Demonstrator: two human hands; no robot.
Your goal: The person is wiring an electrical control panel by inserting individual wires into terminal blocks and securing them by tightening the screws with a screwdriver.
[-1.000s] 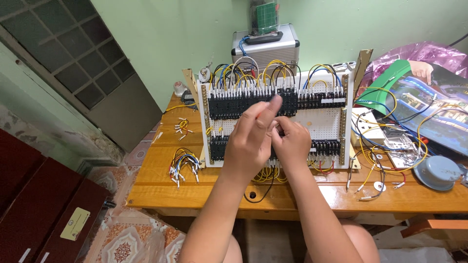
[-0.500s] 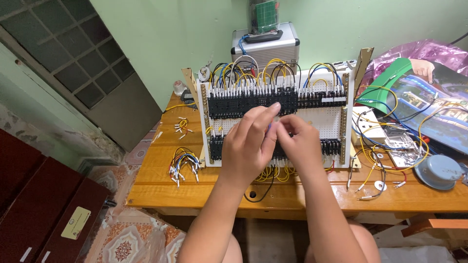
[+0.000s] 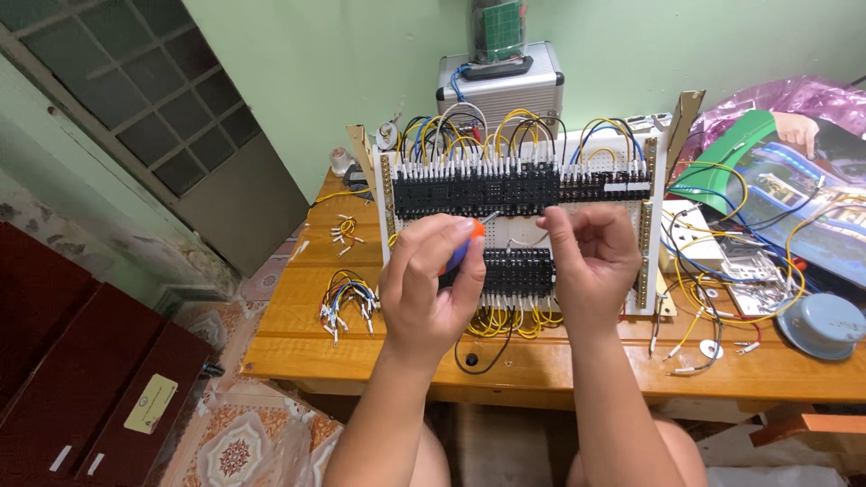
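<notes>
Over the wooden worktop [image 3: 298, 298], both hands raised before an upright wiring panel [image 3: 523, 212]
Left hand [image 3: 431, 289] is curled around a small screwdriver [image 3: 462, 245] with an orange-and-blue handle; its long axis slants up and to the right, the thin shaft pointing toward the right hand [image 3: 591, 257], whose fingers are pinched together on something too small to make out, near the black terminal rows [image 3: 514, 192]. Loose wires [image 3: 347, 298] lie left of the panel

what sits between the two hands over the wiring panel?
Head view: between left hand and right hand show the lower black terminal strip and bare white perforated panel; the screwdriver tip pokes into that gap.
</notes>
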